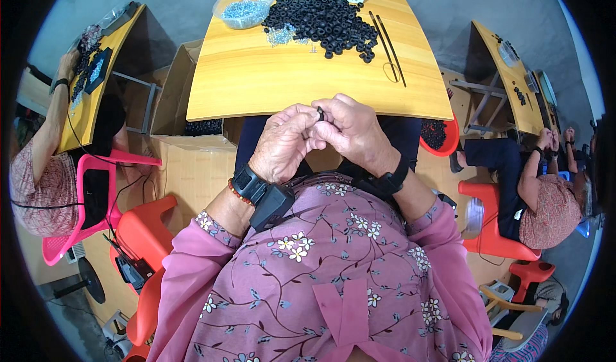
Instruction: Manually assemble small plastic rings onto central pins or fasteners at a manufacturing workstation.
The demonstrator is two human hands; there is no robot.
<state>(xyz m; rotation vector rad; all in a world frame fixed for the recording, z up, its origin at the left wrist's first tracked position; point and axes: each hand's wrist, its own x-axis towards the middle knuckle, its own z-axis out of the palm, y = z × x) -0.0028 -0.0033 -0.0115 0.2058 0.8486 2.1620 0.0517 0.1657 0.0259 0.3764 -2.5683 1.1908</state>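
My left hand (285, 137) and my right hand (353, 131) meet just off the near edge of the yellow table, fingertips together. Between them a small black part (320, 112) pokes up, mostly hidden by the fingers. Both hands are closed in a pinch around it. Farther back on the table lies a heap of small black round parts (327, 22) that look like little wheels. Some small silvery screw-like pieces (281, 35) are scattered at the heap's left edge. A clear plastic bowl (221, 16) holds more of these pieces.
Two thin black sticks (388, 48) with a thin loop lie at the table's right. Beneath the left side is a cardboard box (173, 99); to the right stands a red basin (443, 137) of black parts. Other people sit at tables (109, 41) on both sides.
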